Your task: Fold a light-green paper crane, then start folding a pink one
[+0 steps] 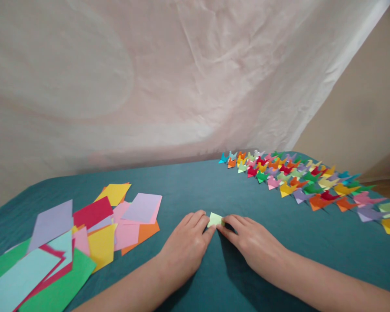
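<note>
Between my two hands is a small pale green piece of folded paper [216, 219], at the middle of the teal table. My left hand [191, 232] pinches its left side, with the thumb at the lower edge and the fingers closed together. My right hand [243, 234] grips the right side between thumb and fingertips. Part of the paper is hidden under the fingertips. Its folds are too small to make out.
Loose coloured paper sheets [100, 247] overlap on the left of the teal table [182, 186]. Several rows of small folded paper birds [287, 190] stand at the far right. A pale cloth [149, 78] hangs behind the table.
</note>
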Demonstrator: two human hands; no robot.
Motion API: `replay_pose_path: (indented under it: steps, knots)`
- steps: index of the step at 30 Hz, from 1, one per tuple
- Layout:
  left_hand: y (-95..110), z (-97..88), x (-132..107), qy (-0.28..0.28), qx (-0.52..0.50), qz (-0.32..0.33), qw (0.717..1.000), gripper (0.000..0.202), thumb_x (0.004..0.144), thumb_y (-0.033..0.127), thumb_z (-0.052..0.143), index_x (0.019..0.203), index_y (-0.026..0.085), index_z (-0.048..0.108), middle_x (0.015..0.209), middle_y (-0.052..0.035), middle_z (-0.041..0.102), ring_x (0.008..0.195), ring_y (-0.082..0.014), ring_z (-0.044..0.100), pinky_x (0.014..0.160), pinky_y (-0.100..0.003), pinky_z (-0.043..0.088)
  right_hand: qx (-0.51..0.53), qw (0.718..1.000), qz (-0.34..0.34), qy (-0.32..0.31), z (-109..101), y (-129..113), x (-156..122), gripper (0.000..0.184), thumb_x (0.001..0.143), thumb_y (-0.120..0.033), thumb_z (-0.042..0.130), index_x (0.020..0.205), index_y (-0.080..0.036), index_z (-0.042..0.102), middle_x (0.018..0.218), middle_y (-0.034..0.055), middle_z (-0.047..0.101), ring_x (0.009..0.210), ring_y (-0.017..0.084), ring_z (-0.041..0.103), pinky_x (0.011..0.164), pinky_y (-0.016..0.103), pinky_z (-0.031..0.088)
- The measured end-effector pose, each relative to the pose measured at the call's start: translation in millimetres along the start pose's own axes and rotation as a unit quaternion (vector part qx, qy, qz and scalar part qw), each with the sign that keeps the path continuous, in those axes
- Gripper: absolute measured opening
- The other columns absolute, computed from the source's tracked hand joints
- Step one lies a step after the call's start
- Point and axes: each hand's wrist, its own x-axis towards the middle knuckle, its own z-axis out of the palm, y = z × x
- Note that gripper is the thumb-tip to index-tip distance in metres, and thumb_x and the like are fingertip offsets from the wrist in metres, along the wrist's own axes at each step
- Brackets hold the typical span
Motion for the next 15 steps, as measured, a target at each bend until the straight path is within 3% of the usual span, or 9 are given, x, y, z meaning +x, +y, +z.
replay_pose_path:
  steps: [12,15]
  knots:
    - [-2,0.3,-2,-0.003,-0.006,-0.01,1.0,0.029,0.088,0.015,0.049,0.116,0.017,0.056,0.112,-0.0118,0.056,0.117,-0.0279,0.043,0.095,-0.044,0.04,0.0,0.999,0.0,-0.037,-10,9,-1,0.028,0.081,-0.005,0.056,0.105,-0.015,0.065,0.099,0.0108,0.061,0.085,0.022,0.059,0.071,0.035,0.049]
    - [-2,1.4,-2,0.0,-0.006,-0.006,1.0,0.03,0.087,0.014,0.05,0.116,0.016,0.056,0.113,-0.0122,0.055,0.117,-0.0279,0.043,0.096,-0.043,0.04,0.025,0.999,0.003,-0.022,-8,11,-2,0.029,0.081,-0.004,0.054,0.105,-0.017,0.065,0.101,0.0098,0.061,0.087,0.021,0.058,0.073,0.034,0.048]
